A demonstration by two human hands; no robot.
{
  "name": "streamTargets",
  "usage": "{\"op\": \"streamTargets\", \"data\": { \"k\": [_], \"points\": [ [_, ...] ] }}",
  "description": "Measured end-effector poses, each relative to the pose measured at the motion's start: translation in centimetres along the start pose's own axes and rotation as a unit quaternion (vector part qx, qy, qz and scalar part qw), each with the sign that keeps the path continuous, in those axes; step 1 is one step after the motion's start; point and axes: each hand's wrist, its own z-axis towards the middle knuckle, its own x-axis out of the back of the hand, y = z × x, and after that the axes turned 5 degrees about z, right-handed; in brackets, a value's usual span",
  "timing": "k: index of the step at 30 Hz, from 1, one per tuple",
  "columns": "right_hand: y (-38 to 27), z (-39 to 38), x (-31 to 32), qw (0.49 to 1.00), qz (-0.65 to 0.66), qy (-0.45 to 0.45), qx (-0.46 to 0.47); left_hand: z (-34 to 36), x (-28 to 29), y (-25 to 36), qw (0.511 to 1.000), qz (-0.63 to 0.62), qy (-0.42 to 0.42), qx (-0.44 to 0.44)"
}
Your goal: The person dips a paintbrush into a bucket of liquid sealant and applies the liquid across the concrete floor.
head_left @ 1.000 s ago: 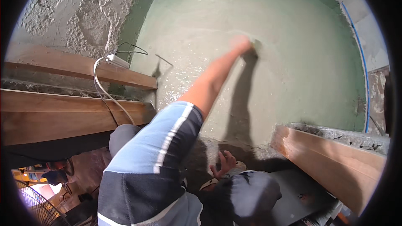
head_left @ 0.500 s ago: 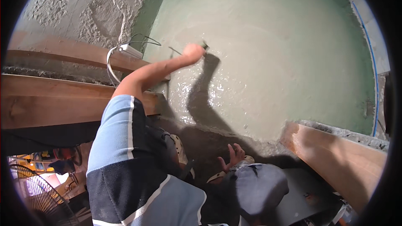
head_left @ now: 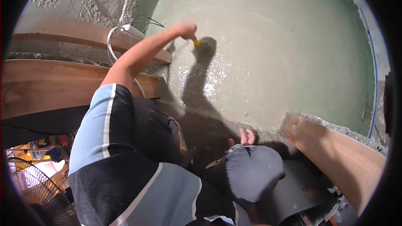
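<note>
One tool (head_left: 196,42), yellow handle, gripped in closed left hand (head_left: 186,29) against wet plaster wall (head_left: 272,50), near plank (head_left: 104,42) end. I judge light, stiff, slippery; hold handle. Right hand (head_left: 244,136) fingers spread, empty, low by wall's bottom edge.

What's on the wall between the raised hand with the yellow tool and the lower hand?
Head view: only wet grey-green plaster and the arm's shadow between left hand and right hand; nothing else.
</note>
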Motion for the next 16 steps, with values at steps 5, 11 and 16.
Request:
{"op": "streamTargets", "data": {
  "k": [5,11,16],
  "points": [
    [-1.4,7.0,7.1,0.943,0.25,0.148,-0.163,2.8,1.4,-4.9,0.984,0.083,0.113,0.11],
    [-16.7,10.0,17.8,0.922,0.235,0.074,-0.298,4.5,0.5,4.6,0.979,0.001,0.175,0.109],
    [-25.1,11.8,18.7,0.982,-0.086,-0.066,-0.157,-0.7,1.3,17.9,0.959,-0.222,0.172,0.051]
  ]
}}
